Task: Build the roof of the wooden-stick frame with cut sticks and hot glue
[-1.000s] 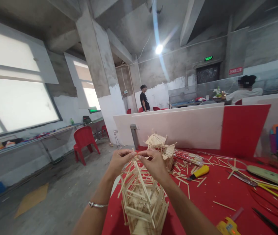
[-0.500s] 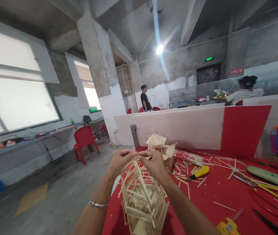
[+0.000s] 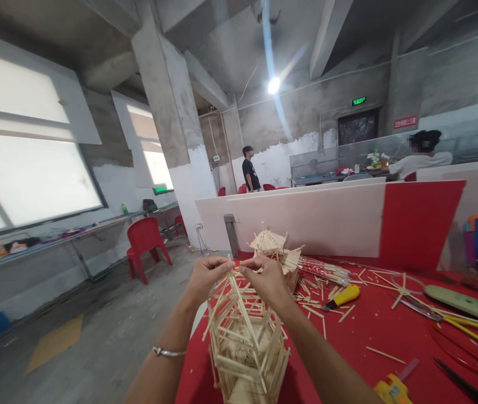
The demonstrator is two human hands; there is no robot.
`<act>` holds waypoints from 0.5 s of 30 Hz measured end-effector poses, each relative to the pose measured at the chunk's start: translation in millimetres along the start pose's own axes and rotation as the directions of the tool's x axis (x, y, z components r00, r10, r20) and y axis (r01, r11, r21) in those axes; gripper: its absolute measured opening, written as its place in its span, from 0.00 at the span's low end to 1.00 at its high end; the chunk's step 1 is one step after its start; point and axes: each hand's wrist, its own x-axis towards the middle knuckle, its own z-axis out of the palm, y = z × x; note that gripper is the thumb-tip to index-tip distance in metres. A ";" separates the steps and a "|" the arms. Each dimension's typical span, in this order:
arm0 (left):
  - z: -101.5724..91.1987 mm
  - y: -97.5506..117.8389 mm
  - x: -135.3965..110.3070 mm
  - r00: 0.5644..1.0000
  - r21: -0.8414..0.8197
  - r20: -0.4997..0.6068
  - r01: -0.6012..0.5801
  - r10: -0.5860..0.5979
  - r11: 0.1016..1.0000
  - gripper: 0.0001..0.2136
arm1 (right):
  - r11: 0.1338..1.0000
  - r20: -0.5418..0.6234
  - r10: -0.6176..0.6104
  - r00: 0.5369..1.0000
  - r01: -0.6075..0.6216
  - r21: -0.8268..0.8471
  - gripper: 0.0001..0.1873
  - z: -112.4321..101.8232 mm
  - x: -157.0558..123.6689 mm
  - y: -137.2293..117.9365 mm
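Observation:
A tower built of thin wooden sticks stands at the near edge of the red table. My left hand and my right hand meet at its peak. Both pinch the tips of the sloping roof sticks together, fingers closed on them. A silver bangle sits on my left wrist. Behind the hands stands a smaller stick model with a pointed roof.
Loose sticks, a yellow utility knife, a yellow glue gun, scissors and wires lie on the table. A white and red partition backs it. Red chairs stand left. Two people are far behind.
My hands hold the same pinch at the tower's top; my right hand shifted very slightly. Nothing else has moved.

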 end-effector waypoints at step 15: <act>0.3 0.4 -0.1 1.000 -0.004 -0.007 0.008 -0.008 1.000 0.16 | 0.999 0.021 -0.022 1.000 0.021 0.041 0.07 0.2 -3.3 -0.3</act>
